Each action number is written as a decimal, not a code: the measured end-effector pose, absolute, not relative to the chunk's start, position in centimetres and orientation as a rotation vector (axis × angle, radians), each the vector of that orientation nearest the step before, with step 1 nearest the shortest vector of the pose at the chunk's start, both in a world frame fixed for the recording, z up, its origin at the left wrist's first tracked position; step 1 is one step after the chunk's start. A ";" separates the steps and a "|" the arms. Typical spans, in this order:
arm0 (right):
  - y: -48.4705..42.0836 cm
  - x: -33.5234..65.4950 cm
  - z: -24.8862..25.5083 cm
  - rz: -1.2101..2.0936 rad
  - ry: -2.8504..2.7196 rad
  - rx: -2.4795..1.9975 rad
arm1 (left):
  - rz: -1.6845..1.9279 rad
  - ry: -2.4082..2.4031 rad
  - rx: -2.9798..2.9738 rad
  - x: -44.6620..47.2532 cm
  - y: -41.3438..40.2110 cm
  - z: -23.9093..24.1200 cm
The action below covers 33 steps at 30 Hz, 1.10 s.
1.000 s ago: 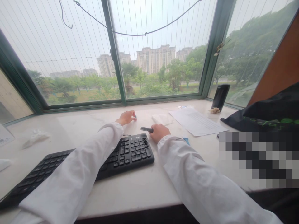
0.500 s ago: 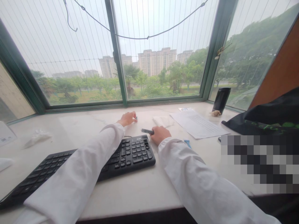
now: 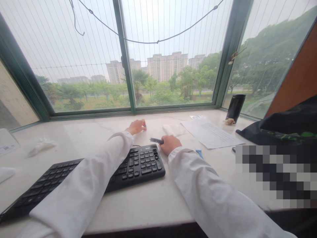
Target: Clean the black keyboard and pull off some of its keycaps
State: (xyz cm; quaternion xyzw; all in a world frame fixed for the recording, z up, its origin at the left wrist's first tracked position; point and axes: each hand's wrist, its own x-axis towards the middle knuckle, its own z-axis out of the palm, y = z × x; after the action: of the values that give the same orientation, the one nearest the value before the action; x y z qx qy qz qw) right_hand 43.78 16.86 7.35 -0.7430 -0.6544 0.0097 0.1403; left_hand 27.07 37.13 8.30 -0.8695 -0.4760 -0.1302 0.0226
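Observation:
My left hand (image 3: pixel 135 126) rests on the white sill behind the black keyboard (image 3: pixel 99 173), its fingers pinched on a small dark object (image 3: pixel 145 125) that I cannot name. My right hand (image 3: pixel 170 144) is closed around a slim dark tool (image 3: pixel 156 140) whose tip points left, just past the keyboard's far right corner. Both arms wear white sleeves, and the left forearm lies across the keyboard. A folded white tissue (image 3: pixel 174 129) lies just beyond my right hand.
Printed paper sheets (image 3: pixel 210 134) lie at right, with a black cylinder (image 3: pixel 235 107) by the window corner and a dark bag (image 3: pixel 284 130) further right. A crumpled tissue (image 3: pixel 41 146) and a white card (image 3: pixel 7 142) sit at left. A small blue item (image 3: pixel 198 153) lies beside my right wrist.
The view has drifted slightly up; both hands stay in the same places with the same grips.

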 end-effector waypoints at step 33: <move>17.1 43.9 7.1 0.041 -1.879 -2.127 | -0.416 -1.387 -2.720 26.9 36.9 8.4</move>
State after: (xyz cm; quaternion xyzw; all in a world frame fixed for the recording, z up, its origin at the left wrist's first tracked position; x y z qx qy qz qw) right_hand 43.90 17.11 7.06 -0.7408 -0.6543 0.0142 0.1511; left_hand 26.92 36.91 8.40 -0.8823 -0.4500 -0.1350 0.0297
